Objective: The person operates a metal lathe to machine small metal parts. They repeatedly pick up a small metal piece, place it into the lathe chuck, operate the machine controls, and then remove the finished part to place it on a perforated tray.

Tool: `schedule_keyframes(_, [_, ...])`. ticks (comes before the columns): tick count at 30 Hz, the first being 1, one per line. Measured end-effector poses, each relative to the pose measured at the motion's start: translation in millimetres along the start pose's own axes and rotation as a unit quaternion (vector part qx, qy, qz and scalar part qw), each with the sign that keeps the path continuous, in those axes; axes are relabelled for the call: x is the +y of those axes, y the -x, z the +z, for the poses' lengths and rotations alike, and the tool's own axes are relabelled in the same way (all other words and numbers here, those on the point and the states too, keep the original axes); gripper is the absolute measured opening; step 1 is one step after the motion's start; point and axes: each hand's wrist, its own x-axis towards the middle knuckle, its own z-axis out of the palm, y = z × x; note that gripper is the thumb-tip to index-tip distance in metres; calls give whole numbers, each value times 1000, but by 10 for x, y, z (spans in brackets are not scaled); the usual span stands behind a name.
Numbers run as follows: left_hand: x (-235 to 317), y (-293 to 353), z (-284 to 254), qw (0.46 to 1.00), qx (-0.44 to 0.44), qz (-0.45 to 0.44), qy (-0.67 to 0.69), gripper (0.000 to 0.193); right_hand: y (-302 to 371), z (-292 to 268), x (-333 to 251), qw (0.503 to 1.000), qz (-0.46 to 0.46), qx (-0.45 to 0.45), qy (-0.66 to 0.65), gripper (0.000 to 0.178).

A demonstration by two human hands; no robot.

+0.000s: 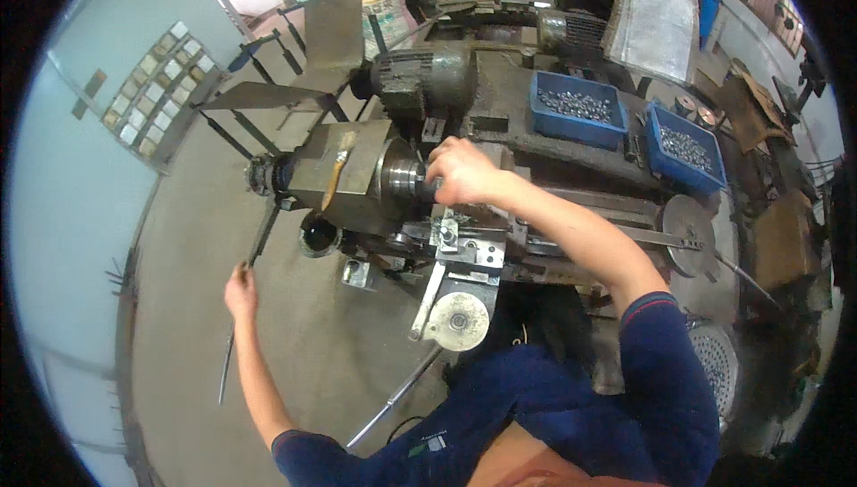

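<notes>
Gripping a lever at the left, with fingers set at a spindle nose

Two bare hands, one lever [264, 235], one spindle nose [404, 176] and one brush [336, 179] are shown at a lathe-like machine. Two blue bins, a left bin [578, 134] and a right bin [689, 174], are set at the far right; small metal parts [576, 106] are held in both, too many to be counted. Two round discs are seen: a cream disc [459, 321] at the front and a dark disc [689, 235] at the right.

The lever is located at the left end of the headstock [308, 166]; its long axis is slanted, its free end being directed downward and slightly left. The axis of the spindle nose is laid roughly left to right, its face being turned right. The brush is rested on the headstock, its length pointed toward the near edge.

The lever is enclosed by the left hand [239, 292], whose fingers are wrapped round it. The right hand [462, 173] is half closed, with curled fingers brought to the spindle nose; whether anything is pinched there cannot be told.
</notes>
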Motion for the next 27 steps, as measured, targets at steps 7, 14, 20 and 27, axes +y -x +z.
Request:
schedule_keyframes(7, [-759,683,84,964,6,-196,-181,41,-336,144,-114,976,112,-183,20,31])
schedule_keyframes(14, [337,1388,28,976,-1,-162,-144,41,-340,135,-154,973,136,-181,55,31])
schedule_keyframes(20, [-238,980,-23,983,-154,-79,-62,34,-108,-353,307,967,199,13,-160,27])
schedule_keyframes(27, [-161,629,220,891,-278,-107,342,24,735,-950,1343,889,415,-172,91,34])
